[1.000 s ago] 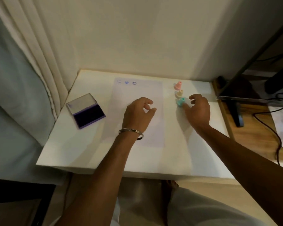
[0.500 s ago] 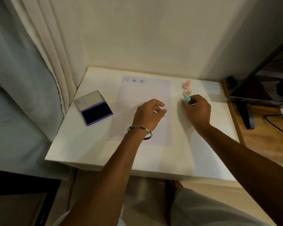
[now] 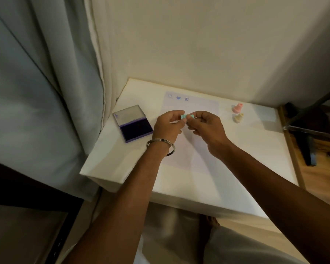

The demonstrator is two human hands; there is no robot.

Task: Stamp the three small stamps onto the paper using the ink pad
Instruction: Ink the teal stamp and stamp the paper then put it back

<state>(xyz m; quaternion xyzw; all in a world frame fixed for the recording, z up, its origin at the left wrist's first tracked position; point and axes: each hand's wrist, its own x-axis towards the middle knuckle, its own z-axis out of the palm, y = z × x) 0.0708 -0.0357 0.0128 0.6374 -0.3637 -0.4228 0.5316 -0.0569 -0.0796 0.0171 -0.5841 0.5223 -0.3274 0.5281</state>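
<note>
Teal stamp (image 3: 187,116) pinched between both hands above the paper (image 3: 191,130); left hand (image 3: 167,125) and right hand (image 3: 206,128) fingertips clamped on its ends; pink stamp (image 3: 237,108) and yellow stamp (image 3: 239,117) stand far right; open ink pad (image 3: 133,123) left; likely handover step; next, press stamp onto pad.

Your left hand (image 3: 167,126): one thin silver metal bangle (image 3: 160,143) on the wrist, below the fingers. Your right hand (image 3: 208,130): nothing worn. Both forearms sleeveless. Pale light-coloured garment over your lap.
</note>
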